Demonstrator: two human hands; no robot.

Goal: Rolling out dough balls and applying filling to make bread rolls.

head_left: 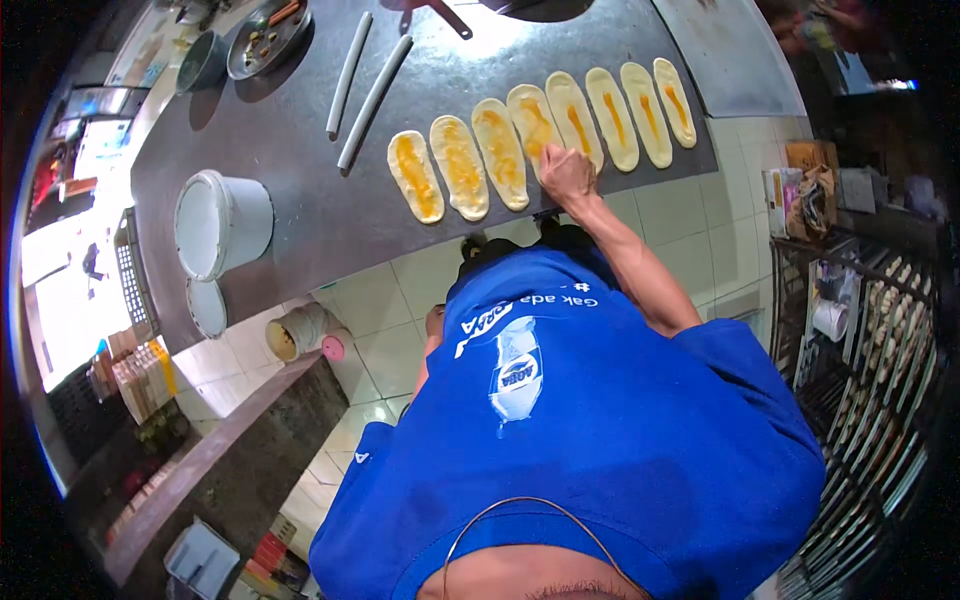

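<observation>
Several long, flat oval dough pieces lie side by side in a slanting row along the near edge of the table, each with a yellow-orange filling down its middle. My right hand [568, 172] is closed in a fist over the near end of one dough piece [530, 108] in the middle of the row. Whatever its fingers may hold is hidden beneath it. Filling looks spread wide on the left dough piece [460, 166], but forms a narrow strip on the right one [676, 102]. My left hand [435, 320] hangs low beside my body, mostly covered by the blue shirt; its fingers are not clear.
A white bucket [248, 222] stands on the left of the dark metal table [310, 215], a round lid [206, 307] beside it. Two pale rods [374, 102] lie farther back, near a metal pan [268, 42] and a bowl [202, 62]. At right stands a tray rack [870, 360].
</observation>
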